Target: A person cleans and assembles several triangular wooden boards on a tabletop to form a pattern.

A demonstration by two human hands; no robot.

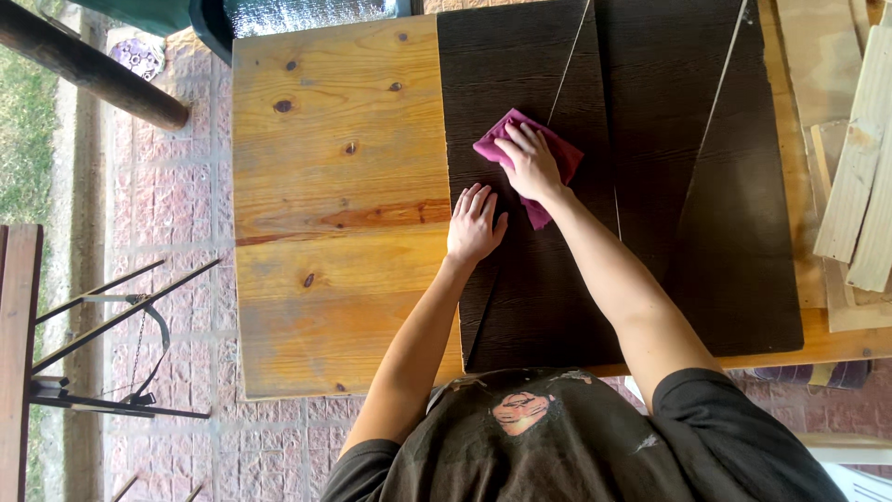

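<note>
My right hand (530, 163) presses a crumpled magenta cloth (557, 158) flat onto dark-stained wooden boards (669, 186) lying on a table. My left hand (474, 226) rests palm down, fingers spread, on the left edge of the dark boards, just below and left of the cloth. The boards are cut at angles, with thin pale gaps between them. Left of them lies a light, knotty pine panel (339, 204).
Pale wood offcuts (859, 177) are stacked at the table's right edge. A round dark log post (88, 65) crosses the upper left above pink paving bricks (167, 195). A folding metal frame (121, 344) stands at the lower left.
</note>
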